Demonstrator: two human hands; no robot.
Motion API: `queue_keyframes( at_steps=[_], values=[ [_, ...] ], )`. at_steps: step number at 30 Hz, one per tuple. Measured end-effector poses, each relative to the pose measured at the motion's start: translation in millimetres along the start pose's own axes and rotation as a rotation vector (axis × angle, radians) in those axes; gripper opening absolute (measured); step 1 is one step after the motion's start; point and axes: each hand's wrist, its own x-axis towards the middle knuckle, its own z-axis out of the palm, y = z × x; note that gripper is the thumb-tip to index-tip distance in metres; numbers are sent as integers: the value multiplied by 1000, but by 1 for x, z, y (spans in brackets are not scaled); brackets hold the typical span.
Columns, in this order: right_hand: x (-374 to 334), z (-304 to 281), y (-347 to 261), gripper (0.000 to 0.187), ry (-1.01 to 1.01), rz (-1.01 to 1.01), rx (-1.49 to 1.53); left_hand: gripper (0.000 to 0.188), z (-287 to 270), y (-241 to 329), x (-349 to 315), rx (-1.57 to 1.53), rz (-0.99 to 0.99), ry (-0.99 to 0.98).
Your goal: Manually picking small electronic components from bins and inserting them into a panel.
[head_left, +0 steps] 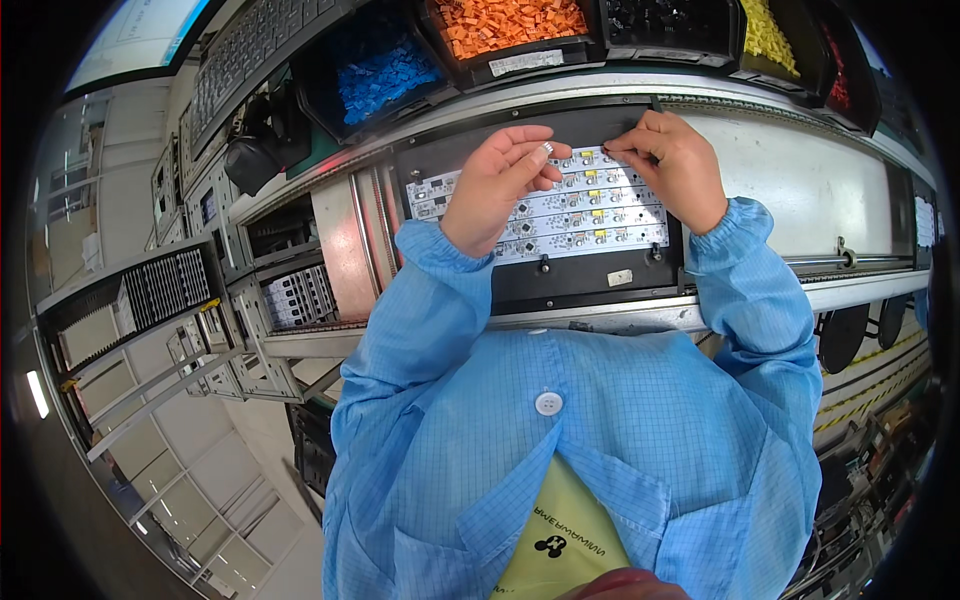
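A panel of white circuit board strips (555,243) lies in a black fixture (540,286) in front of me. Yellow parts sit in a row down the strips, among small dark chips. Over the panel's left half, my left hand (500,185) is closed, with a small white piece with several ridges (546,148) at its thumb and fingertips. My right hand (675,165) pinches at the far right corner of the panel, its fingertips at the top strip. Something small and dark shows there, too small to name. Both hands partly cover the strips.
Bins of blue (385,85), orange (510,28), black (668,22) and yellow (768,38) small parts stand along the far side, with a red-filled one at right. A conveyor rail (760,110) runs behind the fixture. At left are a keyboard (255,55) and a slotted rack (165,290).
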Motion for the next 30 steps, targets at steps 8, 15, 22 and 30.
queue_keyframes(
  at_steps=[8, 15, 22, 30],
  values=[
    [-18, -11, -1, 32, -98, 17, 15, 31, -5, -2, -5, 15, -49, -32],
    [-13, -25, 27, 42, -75, 696, 1194, 27, 2, -4, -10, 194, -2, 11],
    [-15, -21, 29, 44, -161, 719, 1401, 25, 6, -3, -13, 364, 59, 12],
    [-15, -20, 29, 45, -170, 739, 1464, 25, 6, 2, -16, 203, -6, 7]
  ],
)
